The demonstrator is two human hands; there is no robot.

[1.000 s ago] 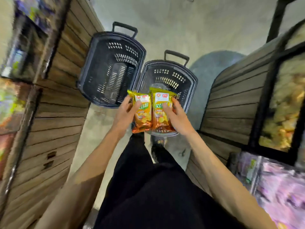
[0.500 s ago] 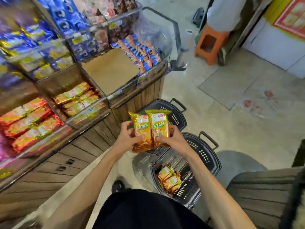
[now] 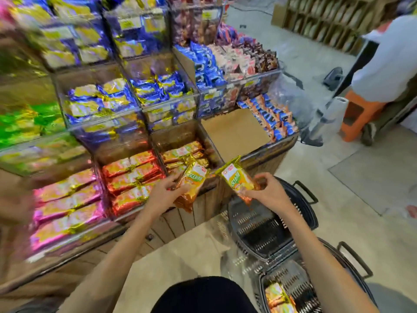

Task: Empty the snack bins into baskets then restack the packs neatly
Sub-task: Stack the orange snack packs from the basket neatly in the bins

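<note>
Head view. The left hand is gripping the left pack, an orange-and-gold snack pack. Its fingers and thumb are curling round the lower half, and it is holding the pack tilted over the front edge of the snack bin, where matching packs are lying. The right hand is pinching the lower end of the right pack, with the fingers bent round it. It is holding this pack slanted just beside the left pack and apart from it, above the far rim of the empty basket. The cardboard-floored bin is sitting to the right of the snack bin. The second basket, nearer the person, is holding several like packs. Another person is sitting on an orange stool at upper right.
</note>
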